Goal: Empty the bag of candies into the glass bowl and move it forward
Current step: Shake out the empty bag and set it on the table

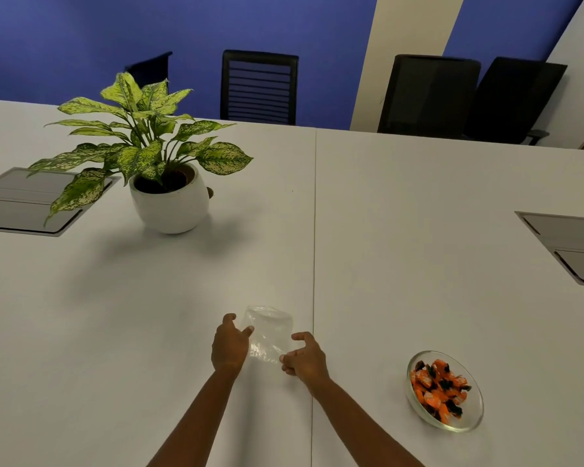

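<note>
Hands flank a clear plastic bag [268, 335] that looks empty and lies flat on the white table [402, 203]. The left hand [229, 345] sits at the bag's left edge, its thumb tip touching the plastic and the other fingers curled loosely beyond it; whether they pinch the bag cannot be told. The right hand [305, 358] pinches the bag's near right corner between thumb and curled fingers. Well to the right of the right fingers, and slightly nearer the person, stands the glass bowl [415, 396] holding orange-and-black wrapped candies [440, 389]. Far beyond the left fingers stands a potted plant [149, 146].
</note>
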The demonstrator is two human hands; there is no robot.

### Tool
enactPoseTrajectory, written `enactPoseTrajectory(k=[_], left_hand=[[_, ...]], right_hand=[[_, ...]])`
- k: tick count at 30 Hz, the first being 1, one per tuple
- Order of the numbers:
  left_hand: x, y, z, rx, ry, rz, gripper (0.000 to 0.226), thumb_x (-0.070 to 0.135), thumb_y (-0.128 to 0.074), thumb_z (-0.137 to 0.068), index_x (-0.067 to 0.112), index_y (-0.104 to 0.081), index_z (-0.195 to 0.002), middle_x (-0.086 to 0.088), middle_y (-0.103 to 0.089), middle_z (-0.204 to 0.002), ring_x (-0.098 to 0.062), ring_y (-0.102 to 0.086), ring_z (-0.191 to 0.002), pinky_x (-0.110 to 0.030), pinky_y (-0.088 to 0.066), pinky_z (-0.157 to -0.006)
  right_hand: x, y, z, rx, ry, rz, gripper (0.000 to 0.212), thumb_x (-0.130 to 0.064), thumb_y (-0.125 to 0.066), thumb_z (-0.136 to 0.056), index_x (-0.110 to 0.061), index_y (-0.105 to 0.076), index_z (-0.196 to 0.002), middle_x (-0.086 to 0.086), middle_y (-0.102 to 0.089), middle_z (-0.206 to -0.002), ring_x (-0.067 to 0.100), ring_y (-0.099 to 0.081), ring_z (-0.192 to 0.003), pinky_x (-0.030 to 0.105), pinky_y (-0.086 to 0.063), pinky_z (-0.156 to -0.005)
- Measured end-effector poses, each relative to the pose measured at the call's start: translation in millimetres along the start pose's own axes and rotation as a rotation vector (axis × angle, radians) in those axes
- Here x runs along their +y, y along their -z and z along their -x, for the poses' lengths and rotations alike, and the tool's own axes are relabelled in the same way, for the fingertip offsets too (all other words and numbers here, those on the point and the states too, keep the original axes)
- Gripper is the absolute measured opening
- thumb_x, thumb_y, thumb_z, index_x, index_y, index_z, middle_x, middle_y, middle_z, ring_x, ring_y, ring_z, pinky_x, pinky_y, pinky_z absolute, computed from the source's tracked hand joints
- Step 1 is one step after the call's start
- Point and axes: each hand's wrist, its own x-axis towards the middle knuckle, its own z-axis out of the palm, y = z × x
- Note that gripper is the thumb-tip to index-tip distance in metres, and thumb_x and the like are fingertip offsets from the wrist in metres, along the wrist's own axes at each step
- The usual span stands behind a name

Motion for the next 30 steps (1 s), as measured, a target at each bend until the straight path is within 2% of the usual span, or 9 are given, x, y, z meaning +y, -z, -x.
enactPoseTrajectory(k=[2, 3, 6, 8, 11, 18, 24, 27, 30], left_hand=[[-5, 1, 0, -0.026, -0.102, -0.233, 0.06, 0.027, -0.06, -0.088, 0.009, -0.034, -0.139, -0.021, -0.046, -0.137, -0.034, -0.046, -0.126, -0.042, -0.041, -0.103], [-9, 1, -1, -0.042, -0.177, -0.354, 0.065, 0.031, -0.059, -0.088, 0.012, -0.029, -0.142, -0.017, -0.039, -0.144, -0.031, -0.039, -0.133, -0.039, -0.039, -0.106], [-18, -2, -7, -0.155, -0.384, -0.643, 0.071, 0.04, -0.053, -0.089, 0.02, -0.016, -0.147, -0.006, -0.017, -0.158, -0.023, -0.016, -0.145, -0.035, -0.025, -0.116], [-23, -5, -11, -0.228, -0.423, -0.762, 0.073, 0.043, -0.05, -0.09, 0.019, -0.011, -0.147, -0.005, -0.009, -0.16, -0.024, -0.008, -0.147, -0.038, -0.02, -0.118], [-30, -9, -13, -0.281, -0.397, -0.837, 0.075, 0.045, -0.046, -0.091, 0.015, -0.008, -0.148, -0.006, -0.005, -0.16, -0.024, -0.002, -0.147, -0.041, -0.013, -0.12], [-40, -18, -11, -0.258, -0.35, -0.845, 0.076, 0.05, -0.037, -0.092, 0.013, -0.002, -0.148, -0.009, 0.0, -0.16, -0.025, 0.001, -0.147, -0.042, -0.01, -0.12], [-32, -18, -9, -0.177, -0.381, -0.806, 0.071, 0.052, -0.03, -0.093, 0.014, -0.006, -0.148, -0.009, -0.003, -0.16, -0.023, -0.003, -0.147, -0.04, -0.012, -0.12], [-17, -23, -5, -0.107, -0.416, -0.669, 0.06, 0.045, -0.027, -0.096, 0.014, -0.017, -0.146, -0.008, -0.009, -0.159, -0.021, -0.008, -0.147, -0.037, -0.015, -0.119], [5, -39, 6, -0.146, -0.445, -0.387, 0.052, 0.036, -0.032, -0.098, 0.012, -0.026, -0.144, -0.007, -0.014, -0.158, -0.019, -0.008, -0.147, -0.035, -0.012, -0.12]], right_hand=[[3, -7, -3, -0.001, 0.004, 0.119, 0.045, 0.001, -0.064, -0.08, -0.005, -0.046, -0.121, 0.013, -0.06, -0.084, 0.014, -0.056, -0.056, 0.018, -0.051, -0.055], [5, -10, -4, 0.005, 0.033, 0.216, 0.045, -0.003, -0.064, -0.081, -0.006, -0.046, -0.122, 0.014, -0.06, -0.091, 0.017, -0.059, -0.064, 0.024, -0.053, -0.064], [12, -16, -7, 0.029, 0.175, 0.554, 0.049, -0.014, -0.063, -0.083, -0.012, -0.042, -0.128, 0.012, -0.052, -0.123, 0.024, -0.056, -0.11, 0.031, -0.047, -0.093], [14, -19, -8, 0.024, 0.268, 0.74, 0.052, -0.018, -0.059, -0.086, -0.017, -0.038, -0.134, 0.009, -0.043, -0.136, 0.023, -0.045, -0.123, 0.032, -0.045, -0.097], [17, -21, -11, -0.034, 0.358, 0.985, 0.054, -0.021, -0.052, -0.09, -0.021, -0.031, -0.14, 0.004, -0.029, -0.149, 0.025, -0.033, -0.13, 0.035, -0.041, -0.101], [20, -23, -19, -0.075, 0.391, 1.179, 0.052, -0.019, -0.047, -0.092, -0.015, -0.028, -0.141, 0.006, -0.022, -0.154, 0.029, -0.03, -0.133, 0.043, -0.036, -0.103], [16, -2, -22, -0.05, 0.4, 1.066, 0.055, -0.025, -0.047, -0.092, -0.024, -0.027, -0.143, 0.004, -0.019, -0.156, 0.023, -0.026, -0.137, 0.041, -0.034, -0.107], [8, 26, -23, 0.031, 0.388, 1.0, 0.053, -0.028, -0.047, -0.092, -0.025, -0.028, -0.142, 0.001, -0.021, -0.155, 0.02, -0.025, -0.138, 0.038, -0.032, -0.109], [2, 63, -21, 0.15, 0.37, 0.945, 0.049, -0.031, -0.046, -0.092, -0.025, -0.033, -0.139, 0.001, -0.028, -0.151, 0.019, -0.028, -0.136, 0.037, -0.035, -0.106]])
